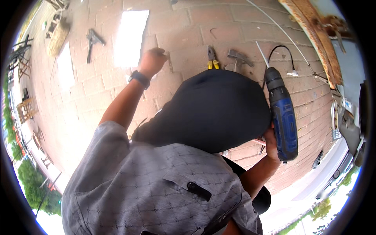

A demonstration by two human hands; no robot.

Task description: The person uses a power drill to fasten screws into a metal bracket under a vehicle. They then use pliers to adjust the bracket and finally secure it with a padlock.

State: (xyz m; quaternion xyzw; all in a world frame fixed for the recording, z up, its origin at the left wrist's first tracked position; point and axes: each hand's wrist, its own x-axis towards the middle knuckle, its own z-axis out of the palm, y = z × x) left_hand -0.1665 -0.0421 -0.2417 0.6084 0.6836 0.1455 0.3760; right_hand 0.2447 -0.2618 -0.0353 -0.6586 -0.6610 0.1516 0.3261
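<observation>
My right hand (272, 144) grips a blue and black cordless drill (285, 121) from below, beside my right knee. A long thin bit (262, 53) sticks out of its chuck, pointing away from me. Out over the brick paving is my left hand (152, 62), with a dark watch on the wrist. Its fingers are curled together; what they hold, if anything, is too small to make out. Beneath that wrist lies a bright white sheet (131, 39). Yellow-handled pliers (212, 58) and a hammer (239, 57) rest on the bricks beyond my dark-clothed leg (219, 109).
A locking-plier-like tool (93, 45) lies on the paving (176, 31) at the far left, near a second white sheet (65, 65). Wooden stools (26, 109) stand along the left. A rusty metal beam (316, 41) and a black cable (282, 46) are at the right.
</observation>
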